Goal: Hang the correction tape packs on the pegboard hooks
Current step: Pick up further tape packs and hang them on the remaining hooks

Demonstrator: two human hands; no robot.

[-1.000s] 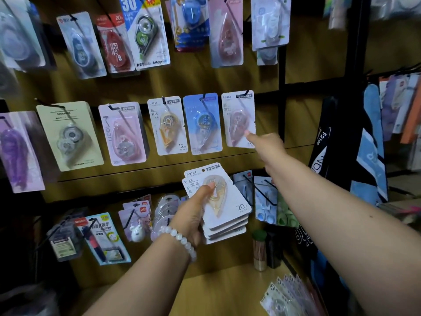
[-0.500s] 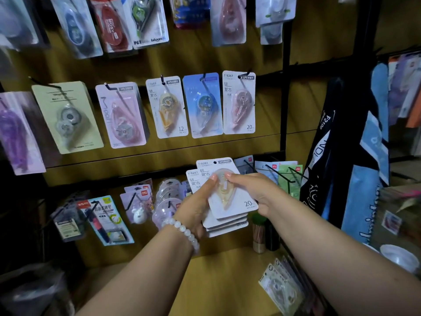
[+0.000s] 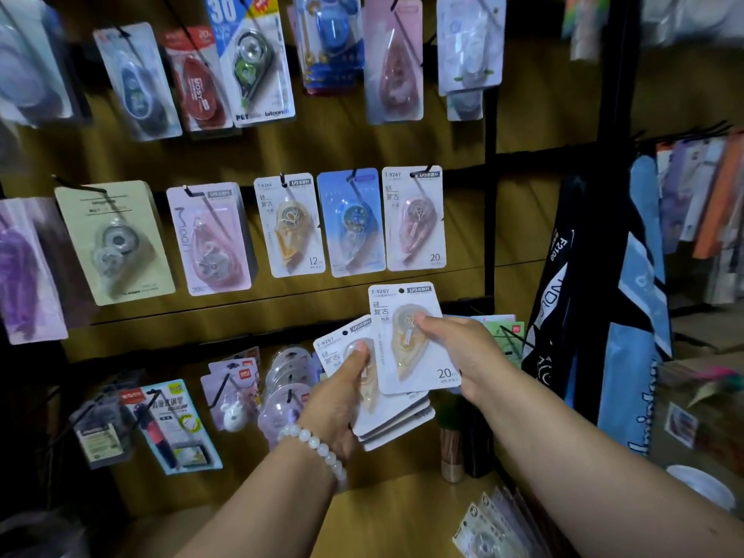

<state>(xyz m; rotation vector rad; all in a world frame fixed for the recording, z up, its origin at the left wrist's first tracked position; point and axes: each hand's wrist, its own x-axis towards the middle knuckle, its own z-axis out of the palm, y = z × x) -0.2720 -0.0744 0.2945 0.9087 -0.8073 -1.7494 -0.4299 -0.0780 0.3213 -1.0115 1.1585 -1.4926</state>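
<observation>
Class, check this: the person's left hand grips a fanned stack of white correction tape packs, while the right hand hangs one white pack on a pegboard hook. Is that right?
Not quite. In the head view the right hand holds the white 20 m correction tape pack in front of the pegboard, below the hooks, not on one. The left hand does grip the fanned stack of white packs.

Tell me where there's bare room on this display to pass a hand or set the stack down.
Free: the wooden shelf beneath the left hand, and the bare panel right of the pink 20 m pack. The middle-row packs hang nearly edge to edge; the lower-left hooks are crowded.
</observation>
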